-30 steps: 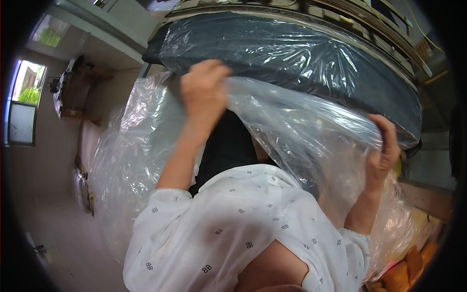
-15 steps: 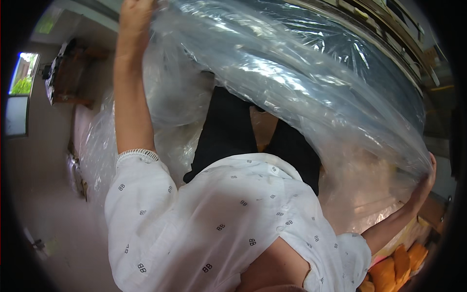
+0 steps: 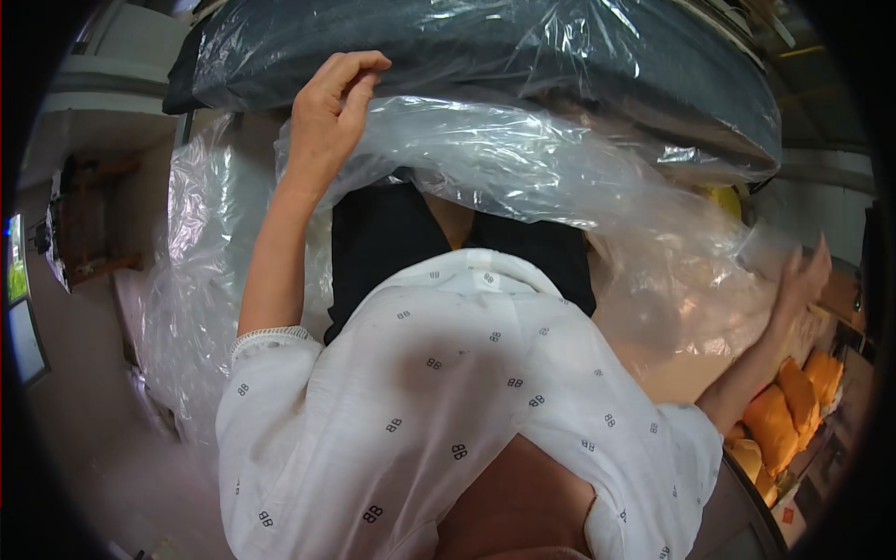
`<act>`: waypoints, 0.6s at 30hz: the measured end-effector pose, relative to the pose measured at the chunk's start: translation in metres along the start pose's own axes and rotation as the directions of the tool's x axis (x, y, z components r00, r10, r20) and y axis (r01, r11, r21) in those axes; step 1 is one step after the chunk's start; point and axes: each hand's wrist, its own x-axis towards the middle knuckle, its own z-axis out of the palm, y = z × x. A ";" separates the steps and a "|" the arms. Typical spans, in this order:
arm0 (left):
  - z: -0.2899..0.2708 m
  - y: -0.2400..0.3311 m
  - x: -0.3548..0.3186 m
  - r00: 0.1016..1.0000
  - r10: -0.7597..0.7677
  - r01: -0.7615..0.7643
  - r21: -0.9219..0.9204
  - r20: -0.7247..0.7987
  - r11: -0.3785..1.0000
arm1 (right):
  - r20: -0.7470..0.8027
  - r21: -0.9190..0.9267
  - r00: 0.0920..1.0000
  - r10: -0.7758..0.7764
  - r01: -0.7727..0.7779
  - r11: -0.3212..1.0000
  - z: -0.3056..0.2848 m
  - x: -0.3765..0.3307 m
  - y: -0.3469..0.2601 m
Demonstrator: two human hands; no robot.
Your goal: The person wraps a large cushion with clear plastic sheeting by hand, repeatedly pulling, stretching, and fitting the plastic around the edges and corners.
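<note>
A large sheet of clear plastic film lies in folds across my legs and hangs down on both sides. Beyond it is a long dark grey slab-like thing, with shiny clear film over its surface. My left hand is raised just in front of the dark thing's near edge, above the film. Its fingers are loosely bent, with the thumb apart, and nothing shows between them. Off to the right, my right hand is beside the film's right end, fingers stretched and slightly blurred; it appears to hold nothing.
Orange-yellow bundles lie at the lower right, near my right forearm. A brown wooden piece of furniture stands at the left, with a window beyond it. More film drapes down on the left.
Both hands have let go of the film, which has dropped from its raised spread onto my legs. The dark slab-like thing is now more exposed. My left hand has moved lower and rightward.
</note>
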 end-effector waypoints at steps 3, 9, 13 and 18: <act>0.011 0.017 -0.042 0.957 -0.068 0.059 0.040 0.283 0.997 | 0.015 0.730 0.989 -0.150 0.091 0.677 -0.046 0.004 -0.151; 0.039 -0.038 -0.106 0.929 0.101 -0.244 0.385 0.356 0.890 | 0.234 0.890 0.953 -0.193 -0.130 0.437 -0.039 -0.008 -0.216; 0.013 -0.054 -0.093 0.972 -0.106 0.108 0.003 0.212 0.994 | 0.418 0.852 0.907 0.043 -0.408 0.327 0.043 -0.003 -0.111; -0.047 0.001 -0.041 0.946 -0.314 0.310 -0.489 0.076 0.815 | 0.750 0.581 0.661 -0.022 -0.675 -0.454 0.067 0.021 0.028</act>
